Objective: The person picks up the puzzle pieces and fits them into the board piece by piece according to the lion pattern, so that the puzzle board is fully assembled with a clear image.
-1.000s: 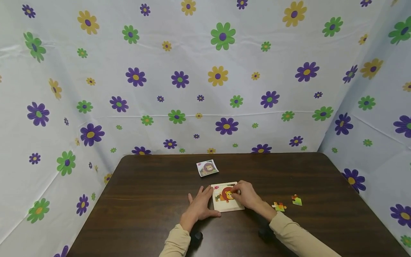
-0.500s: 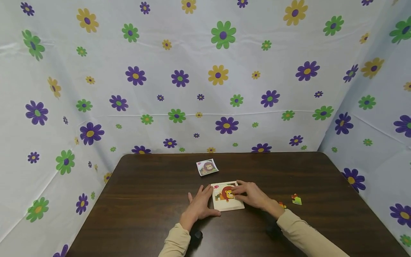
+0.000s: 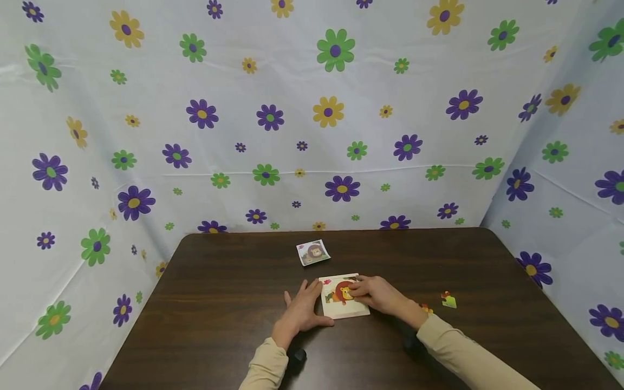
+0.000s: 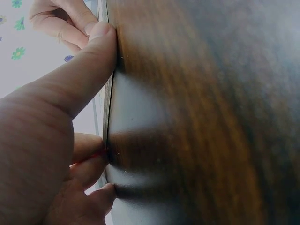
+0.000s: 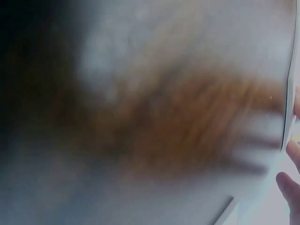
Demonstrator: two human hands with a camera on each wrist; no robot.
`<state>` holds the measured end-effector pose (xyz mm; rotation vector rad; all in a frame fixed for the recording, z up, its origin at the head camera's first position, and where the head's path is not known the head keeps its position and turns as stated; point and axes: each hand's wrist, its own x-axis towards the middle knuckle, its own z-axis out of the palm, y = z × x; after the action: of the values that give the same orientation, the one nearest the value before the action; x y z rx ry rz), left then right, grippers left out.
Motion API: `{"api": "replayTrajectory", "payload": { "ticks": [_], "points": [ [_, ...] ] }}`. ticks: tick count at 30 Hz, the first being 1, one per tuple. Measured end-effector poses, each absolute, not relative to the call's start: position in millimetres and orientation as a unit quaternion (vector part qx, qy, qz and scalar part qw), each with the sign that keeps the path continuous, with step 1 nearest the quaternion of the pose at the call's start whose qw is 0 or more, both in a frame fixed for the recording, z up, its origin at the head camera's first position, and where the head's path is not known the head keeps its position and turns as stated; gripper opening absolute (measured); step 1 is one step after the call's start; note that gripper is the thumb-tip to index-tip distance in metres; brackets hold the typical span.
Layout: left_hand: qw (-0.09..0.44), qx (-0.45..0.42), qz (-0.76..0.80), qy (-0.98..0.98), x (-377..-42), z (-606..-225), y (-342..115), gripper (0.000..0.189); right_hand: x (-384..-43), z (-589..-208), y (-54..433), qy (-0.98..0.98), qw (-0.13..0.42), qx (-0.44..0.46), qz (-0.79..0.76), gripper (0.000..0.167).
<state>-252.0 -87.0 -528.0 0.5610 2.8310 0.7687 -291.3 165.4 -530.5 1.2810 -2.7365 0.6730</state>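
Note:
A pale square jigsaw board [image 3: 347,311] with a lion picture in its upper part lies on the dark table. My left hand [image 3: 303,311] rests along its left side, fingers spread and the thumb at the near left corner. In the left wrist view, the left thumb [image 4: 91,65] touches the thin board edge [image 4: 108,101]. My right hand [image 3: 382,295] lies over the board's right side, its fingertips on the lion picture near the face. Those fingers hide the picture's right part. In the right wrist view, the board's edge [image 5: 288,89] shows at the far right.
A lion picture card [image 3: 313,252] lies behind the board. To the right are a loose jigsaw piece [image 3: 449,300] and another jigsaw piece [image 3: 427,308] partly hidden by the right forearm. A flowered cloth [image 3: 273,203] hangs behind the brown wood-grain table [image 3: 219,281].
My right hand has gone from pinching at the picture's right part to lying flatter, fingers stretched over it. Its forearm now covers part of the nearer loose piece. The left hand keeps its place.

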Motion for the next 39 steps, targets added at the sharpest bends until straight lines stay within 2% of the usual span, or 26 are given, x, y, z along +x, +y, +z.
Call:
{"api": "replayTrajectory", "payload": {
  "ticks": [8,11,14,18,27,39],
  "points": [
    [0.085,0.186,0.259,0.944,-253,-528,-88,0.098,-289,-530,158,-0.885,0.061,0.394,0.240,0.015],
    [0.081,0.186,0.258,0.945,-253,-528,-88,0.098,-289,-528,157,-0.890,0.048,0.383,0.244,0.015],
    [0.081,0.187,0.255,0.945,-254,-528,-89,0.098,-290,-523,158,-0.892,0.011,0.368,0.262,0.014],
    [0.088,0.190,0.254,0.944,-253,-530,-88,0.098,-295,-511,165,-0.895,-0.030,0.326,0.303,0.020],
    [0.079,0.187,0.266,0.942,-253,-530,-87,0.098,-298,-473,211,-0.900,-0.036,0.253,0.353,0.036],
    [0.079,0.194,0.256,0.944,-251,-528,-89,0.098,-273,-494,263,-0.909,-0.033,0.251,0.331,0.046]
  ]
}}
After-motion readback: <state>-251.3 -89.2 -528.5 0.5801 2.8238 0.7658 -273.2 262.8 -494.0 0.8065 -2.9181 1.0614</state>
